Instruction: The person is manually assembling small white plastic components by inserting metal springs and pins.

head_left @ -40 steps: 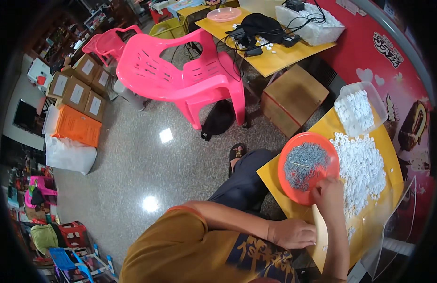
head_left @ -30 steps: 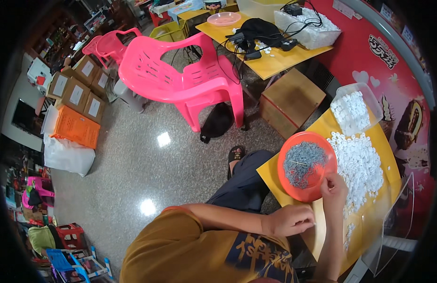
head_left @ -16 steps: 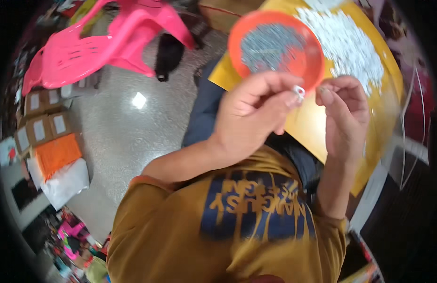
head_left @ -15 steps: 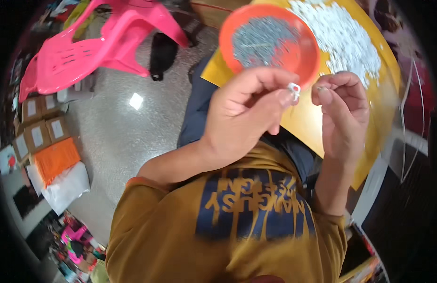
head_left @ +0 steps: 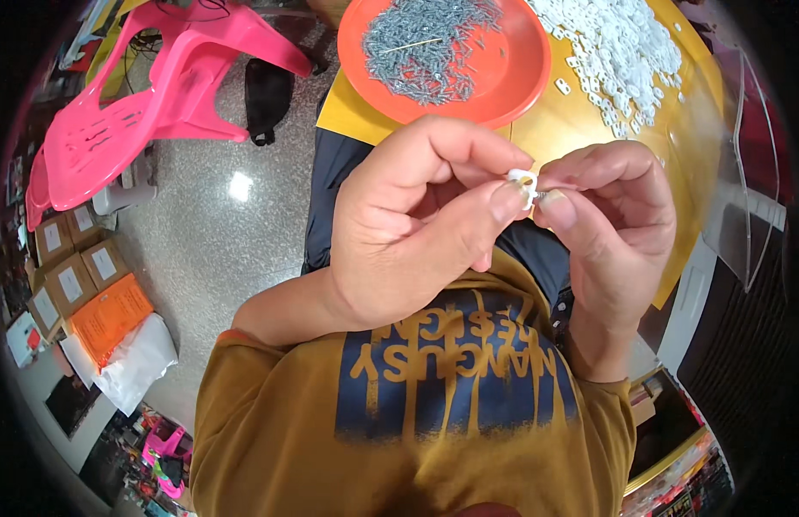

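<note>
Between thumb and fingertips, my left hand (head_left: 425, 224) pinches a small white plastic piece (head_left: 524, 183) with a hole in it. My right hand (head_left: 613, 220) grips a small metal screw (head_left: 541, 196), its end against the white piece. Both hands are closed and meet in front of my chest. Beyond them, an orange-red bowl (head_left: 524, 65) holds a heap of grey screws (head_left: 416, 52), with a thin stick lying on top. A spread pile of similar white plastic pieces (head_left: 628, 65) lies to the right of the bowl.
The yellow tabletop (head_left: 546, 133) carries the bowl and the pile. A pink plastic chair (head_left: 149, 112) stands tipped at the far left. Cardboard boxes (head_left: 72, 280), an orange package (head_left: 111, 319) and a white bag (head_left: 141, 366) sit on the left. A black bag (head_left: 268, 99) lies on the floor.
My hands, apart before, have come together, and the screw in my right hand now meets the white piece. The view has shifted, so the bowl appears farther left and up.
</note>
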`<state>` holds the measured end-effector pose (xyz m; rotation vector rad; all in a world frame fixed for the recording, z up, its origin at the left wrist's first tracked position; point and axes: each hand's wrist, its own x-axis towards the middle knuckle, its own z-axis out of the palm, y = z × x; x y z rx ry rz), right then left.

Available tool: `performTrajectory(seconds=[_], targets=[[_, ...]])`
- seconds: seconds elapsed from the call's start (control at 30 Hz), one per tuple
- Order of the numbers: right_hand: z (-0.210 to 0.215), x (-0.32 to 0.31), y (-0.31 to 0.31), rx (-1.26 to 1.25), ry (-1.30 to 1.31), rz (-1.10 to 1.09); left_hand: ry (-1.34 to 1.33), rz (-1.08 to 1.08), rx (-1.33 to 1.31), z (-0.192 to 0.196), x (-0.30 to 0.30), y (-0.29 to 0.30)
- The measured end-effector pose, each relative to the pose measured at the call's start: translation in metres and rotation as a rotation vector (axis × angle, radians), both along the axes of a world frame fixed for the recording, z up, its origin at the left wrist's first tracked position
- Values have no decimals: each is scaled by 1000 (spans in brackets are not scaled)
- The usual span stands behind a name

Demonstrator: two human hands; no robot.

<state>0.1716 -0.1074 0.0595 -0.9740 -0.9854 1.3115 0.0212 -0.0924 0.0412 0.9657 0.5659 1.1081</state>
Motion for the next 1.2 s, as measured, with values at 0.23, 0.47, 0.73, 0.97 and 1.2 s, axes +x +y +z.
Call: performTrajectory(seconds=[0.23,0.47,0.73,0.97,1.2], targets=[[-2,2,-1,4,-34,-8,-34,-30,-30,-3,1,-1],[2,3,-8,102,-290,-30,76,-1,126,-6,-1,-3],[3,8,-14,268,-533,16,197,25,229,-7,-2,-6],[4,5,-17,247,-485,22,256,51,231,-10,-3,-10],[2,10,-20,214,-501,7,310,-72,346,-11,-9,-8]])
